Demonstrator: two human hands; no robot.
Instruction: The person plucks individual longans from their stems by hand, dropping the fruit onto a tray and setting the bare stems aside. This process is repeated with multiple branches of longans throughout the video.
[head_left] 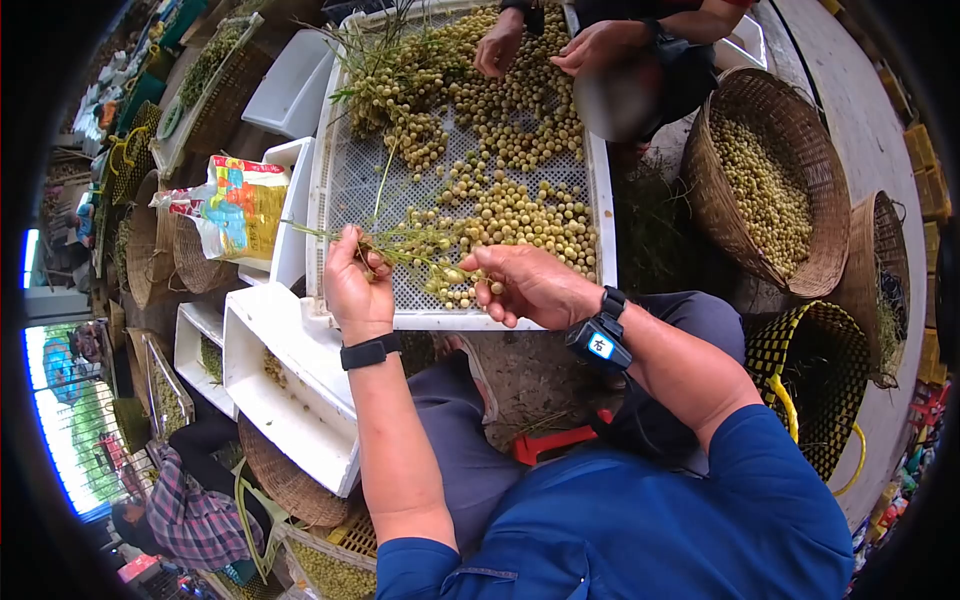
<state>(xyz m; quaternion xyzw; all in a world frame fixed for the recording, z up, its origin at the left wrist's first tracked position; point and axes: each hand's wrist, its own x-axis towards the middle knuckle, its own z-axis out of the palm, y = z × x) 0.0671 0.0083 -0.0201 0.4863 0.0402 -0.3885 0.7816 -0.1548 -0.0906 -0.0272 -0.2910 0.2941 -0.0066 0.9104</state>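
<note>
My left hand is closed around the stems of a thin green sprig, held over the near edge of a white perforated tray. My right hand is at the sprig's other end, its thumb and fingers curled in around a small round fruit. Beneath and beyond my hands, many loose yellow-green fruits lie on the tray. A heap of fruit still on leafy stems rests at its far left.
Across the tray, a co-worker's hands are over the fruit. At right stand a wicker basket of fruit and a black-yellow woven basket. White foam boxes and a colourful plastic bag are at left.
</note>
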